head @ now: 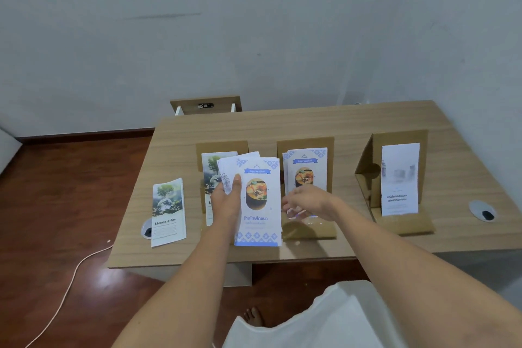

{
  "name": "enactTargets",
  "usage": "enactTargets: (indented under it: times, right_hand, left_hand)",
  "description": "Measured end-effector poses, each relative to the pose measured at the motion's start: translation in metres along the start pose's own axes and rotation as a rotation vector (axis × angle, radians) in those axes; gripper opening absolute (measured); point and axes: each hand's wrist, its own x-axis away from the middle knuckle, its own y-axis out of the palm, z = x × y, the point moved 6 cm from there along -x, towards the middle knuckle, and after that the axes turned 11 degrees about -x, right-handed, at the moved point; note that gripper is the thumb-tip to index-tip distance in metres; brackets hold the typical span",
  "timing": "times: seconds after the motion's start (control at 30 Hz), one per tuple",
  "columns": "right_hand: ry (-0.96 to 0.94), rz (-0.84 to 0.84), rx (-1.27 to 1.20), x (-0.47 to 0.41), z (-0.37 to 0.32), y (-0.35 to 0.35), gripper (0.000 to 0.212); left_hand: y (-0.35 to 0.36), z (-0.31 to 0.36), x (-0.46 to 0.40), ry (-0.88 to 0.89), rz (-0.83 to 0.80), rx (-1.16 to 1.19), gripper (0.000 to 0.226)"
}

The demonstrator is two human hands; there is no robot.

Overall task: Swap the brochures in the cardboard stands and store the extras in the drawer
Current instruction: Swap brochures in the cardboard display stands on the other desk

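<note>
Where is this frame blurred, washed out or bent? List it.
Head view: the right hand is motion-smeared at its fingers; the white city-print brochure in the right cardboard stand looks washed out; the light wooden desk edges bow from the wide-angle lens; the left hand stays sharp.

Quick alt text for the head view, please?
The left hand holds a fanned stack of food brochures above a wooden desk, while the right hand reaches into the middle of three cardboard stands.
</note>
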Motion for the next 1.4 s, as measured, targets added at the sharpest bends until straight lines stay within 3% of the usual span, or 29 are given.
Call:
enactTargets:
  times: [0.17,0.3,0.47,0.6,0.77,1.03,1.17,1.4]
  right_hand:
    - [-0.134,-0.060,-0.360,0.002,-0.018,0.016,0.041]
    - [-0.200,0.077,-0.301,-0.002,-0.020,0.022,0.043]
    - [-0.202,0.068,-0.309,-0.008,-0.017,0.044,0.023]
    - [-0.181,0.039,-0.315,-0.017,-0.016,0.074,0.020]
    - [-0.164,0.021,-0.299,-0.030,-0.031,0.120,0.007]
    - [-0.113,-0.072,-0.124,-0.070,-0.079,0.211,0.026]
    - [-0.123,-0.037,-0.131,-0.098,-0.097,0.254,0.026]
    - [-0.156,0.074,-0.167,-0.130,-0.111,0.296,0.011]
  left_hand:
    - [-0.009,-0.003,0.007,0.027,-0.007,0.033,0.025]
    - [-0.018,-0.011,0.015,-0.005,-0.033,0.107,0.019]
    - [-0.035,-0.030,0.020,-0.117,-0.141,0.249,0.038]
    - [-0.063,-0.048,0.020,-0.165,-0.112,0.402,0.045]
    - [-0.107,-0.050,0.003,-0.154,-0.048,0.372,0.040]
    - [-0.203,-0.049,-0.057,-0.170,0.036,0.213,0.034]
    - [-0.244,-0.044,-0.090,-0.156,0.035,0.219,0.021]
    - [-0.286,-0.042,-0.131,-0.174,0.035,0.186,0.026]
